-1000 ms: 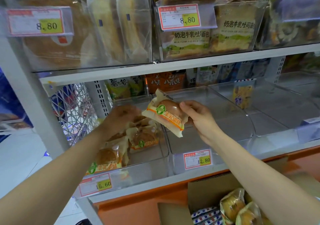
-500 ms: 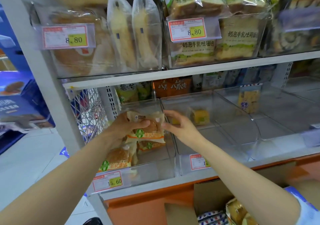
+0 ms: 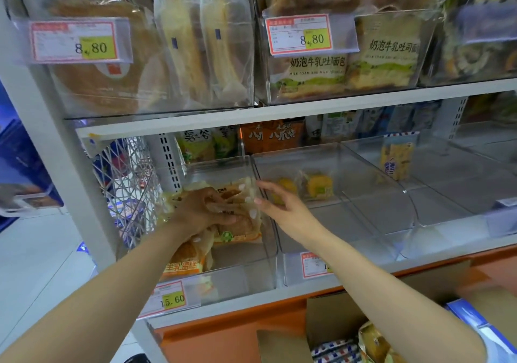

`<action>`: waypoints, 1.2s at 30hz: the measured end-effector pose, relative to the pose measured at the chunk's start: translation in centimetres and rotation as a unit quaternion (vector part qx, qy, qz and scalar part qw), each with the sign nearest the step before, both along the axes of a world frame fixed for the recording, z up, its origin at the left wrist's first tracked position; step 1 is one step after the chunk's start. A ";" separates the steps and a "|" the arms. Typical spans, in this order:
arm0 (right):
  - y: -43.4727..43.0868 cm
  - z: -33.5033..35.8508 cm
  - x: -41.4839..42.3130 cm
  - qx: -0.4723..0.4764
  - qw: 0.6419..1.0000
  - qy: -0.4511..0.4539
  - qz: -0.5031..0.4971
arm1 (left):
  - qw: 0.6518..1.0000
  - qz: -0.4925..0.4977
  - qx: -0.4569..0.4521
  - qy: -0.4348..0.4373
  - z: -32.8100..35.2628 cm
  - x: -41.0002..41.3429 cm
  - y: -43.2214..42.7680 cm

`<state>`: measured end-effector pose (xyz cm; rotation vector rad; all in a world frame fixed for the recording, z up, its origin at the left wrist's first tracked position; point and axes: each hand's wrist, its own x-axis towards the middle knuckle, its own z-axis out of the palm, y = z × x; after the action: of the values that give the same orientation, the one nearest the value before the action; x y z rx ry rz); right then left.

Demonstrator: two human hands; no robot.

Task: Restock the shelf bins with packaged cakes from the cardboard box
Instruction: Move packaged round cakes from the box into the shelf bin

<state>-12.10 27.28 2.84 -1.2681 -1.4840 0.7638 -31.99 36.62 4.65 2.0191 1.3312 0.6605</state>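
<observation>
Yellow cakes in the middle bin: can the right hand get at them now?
Probably yes: the right hand hovers open at the left edge of that open-topped bin, with nothing between it and the yellow cakes.

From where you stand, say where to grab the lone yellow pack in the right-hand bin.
Probably pinch the yellow pack by its striped top seal, coming from the front over the clear bin's low wall: it stands upright near the back, top edge free.

Two hands: left hand, right hand. At least three packaged cakes in the left bin, two yellow cakes in the middle bin, one upright packet farther right. Four price tags. One cardboard box.
</observation>
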 end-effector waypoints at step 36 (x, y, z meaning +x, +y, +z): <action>2.4 4.7 -9.7 -0.107 0.961 -0.220 0.133 | 0.926 -0.065 0.305 0.211 -1.7 -11.6 -10.6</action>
<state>-21.80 29.64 7.55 -1.4848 -2.0041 0.8729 -43.64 26.01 2.96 2.8585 1.3086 0.6546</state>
